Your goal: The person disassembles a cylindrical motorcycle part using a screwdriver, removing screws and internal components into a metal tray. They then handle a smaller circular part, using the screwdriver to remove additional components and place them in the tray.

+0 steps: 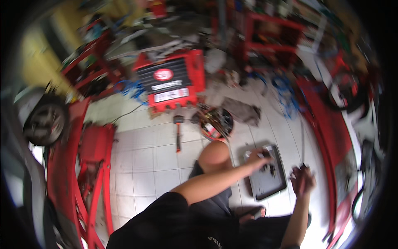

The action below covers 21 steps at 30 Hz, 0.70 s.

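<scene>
My left hand (258, 161) reaches over the upper left part of a grey metal tray (265, 187) on the floor. Its fingers are blurred, so whether they grip anything does not show. Small dark parts (271, 169) lie in the tray beside those fingertips. Just right of the tray, my right hand (303, 181) is raised with its fingers curled round something small and dark, too smeared to name.
A hammer (178, 133) with an orange-and-black handle lies on white floor tiles. Near my knee sits a round container (224, 120) of tools, beside a dark cloth (242, 111). A red-and-black machine (166, 81) stands ahead. Red lifts (327, 153) (95, 143) flank me.
</scene>
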{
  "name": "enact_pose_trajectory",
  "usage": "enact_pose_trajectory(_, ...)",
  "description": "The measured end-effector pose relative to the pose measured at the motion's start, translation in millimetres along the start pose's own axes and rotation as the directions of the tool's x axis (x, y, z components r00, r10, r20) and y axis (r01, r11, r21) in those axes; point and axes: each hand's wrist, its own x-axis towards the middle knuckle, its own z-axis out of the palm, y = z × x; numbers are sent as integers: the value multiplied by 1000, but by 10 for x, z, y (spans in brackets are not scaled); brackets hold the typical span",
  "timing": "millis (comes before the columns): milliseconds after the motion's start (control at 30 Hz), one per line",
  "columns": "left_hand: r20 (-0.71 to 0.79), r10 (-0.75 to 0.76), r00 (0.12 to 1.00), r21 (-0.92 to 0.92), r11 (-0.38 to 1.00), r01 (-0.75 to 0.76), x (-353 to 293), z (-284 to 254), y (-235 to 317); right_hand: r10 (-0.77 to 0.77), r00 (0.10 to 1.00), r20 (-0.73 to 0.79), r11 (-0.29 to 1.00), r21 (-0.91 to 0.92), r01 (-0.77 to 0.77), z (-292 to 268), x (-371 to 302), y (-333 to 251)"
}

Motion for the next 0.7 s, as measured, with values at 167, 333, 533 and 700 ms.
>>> enact_pose_trajectory(167, 69, 100, 993, -250, 965, -80, 80, -72, 207, 86, 905, -416, 957, -217, -191, -326, 659, 357)
enact_pose_trajectory(333, 36, 131, 991, -117, 985, -126, 443, 114, 119, 174, 833, -525, 962, -91, -258, -504, 979, 262)
enact_pose_trajectory(533, 154, -145, 977, 165, 979, 119, 659, 334, -81, 76, 884, -460, 895, -360, -265, -742, 927, -158)
enact_pose_trajectory(700, 230, -60, 971, 430, 902, -46, 663, 427, -412, -140, 906, -399, 594, -766, -245, -839, 709, -343)
